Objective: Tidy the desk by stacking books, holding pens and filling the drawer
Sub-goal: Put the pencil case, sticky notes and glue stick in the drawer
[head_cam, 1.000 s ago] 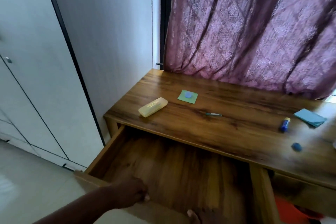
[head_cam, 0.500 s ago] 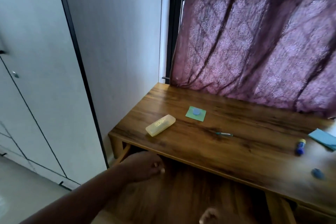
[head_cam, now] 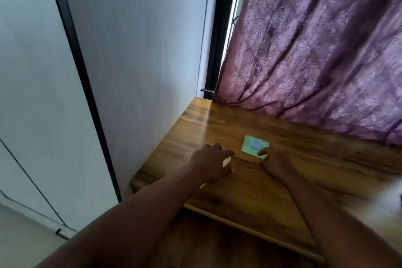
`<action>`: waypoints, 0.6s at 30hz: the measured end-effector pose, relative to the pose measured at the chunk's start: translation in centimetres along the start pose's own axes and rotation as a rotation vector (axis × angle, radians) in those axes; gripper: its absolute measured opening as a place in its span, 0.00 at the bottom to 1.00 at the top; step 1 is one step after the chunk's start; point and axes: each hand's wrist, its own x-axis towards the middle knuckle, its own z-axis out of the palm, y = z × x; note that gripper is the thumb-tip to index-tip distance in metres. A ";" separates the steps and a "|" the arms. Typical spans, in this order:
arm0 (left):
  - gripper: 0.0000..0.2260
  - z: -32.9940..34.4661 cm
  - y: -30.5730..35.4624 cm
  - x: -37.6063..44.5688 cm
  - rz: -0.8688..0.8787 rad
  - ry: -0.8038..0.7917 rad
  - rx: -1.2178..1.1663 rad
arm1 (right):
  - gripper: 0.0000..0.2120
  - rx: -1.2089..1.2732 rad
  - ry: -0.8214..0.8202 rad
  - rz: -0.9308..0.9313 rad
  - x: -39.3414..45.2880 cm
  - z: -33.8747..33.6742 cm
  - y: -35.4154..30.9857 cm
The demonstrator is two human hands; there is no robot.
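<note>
My left hand (head_cam: 210, 164) lies over the yellow pencil case (head_cam: 226, 161) near the desk's left edge, fingers and thumb curled round it; only a pale sliver of the case shows. My right hand (head_cam: 275, 164) reaches to the green sticky-note pad (head_cam: 248, 148), and its forefinger and thumb pinch the pad's near right corner. A small round blue thing (head_cam: 255, 143) sits on the pad. The open wooden drawer (head_cam: 217, 246) is below the desk's front edge, under my forearms. The frame is blurred by motion.
The wooden desk (head_cam: 228, 119) stands against a white wall on the left, with a purple curtain (head_cam: 315, 61) hanging along its back. White cupboard doors (head_cam: 32, 115) stand at the far left.
The view has swung left and closer. My left hand rose from the drawer to the yellow case. My right hand came up from the bottom edge to the green pad.
</note>
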 end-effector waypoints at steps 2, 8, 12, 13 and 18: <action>0.29 1.1 -0.5 0.7 -0.019 -0.045 0.024 | 0.19 -0.058 0.038 -0.024 2.8 1.0 -0.7; 0.26 4.2 -2.4 1.0 -0.037 0.029 -0.068 | 0.24 -0.256 -0.010 -0.032 8.3 4.2 -1.4; 0.26 5.4 -2.9 0.7 -0.075 0.045 -0.264 | 0.23 -0.376 0.012 0.000 9.7 5.3 -1.0; 0.26 5.6 -3.0 0.7 -0.080 0.050 -0.271 | 0.22 -0.396 0.039 0.013 10.0 5.5 -0.8; 0.26 5.0 -3.6 0.3 -0.103 0.006 -0.385 | 0.23 -0.331 0.062 0.099 11.8 5.2 0.0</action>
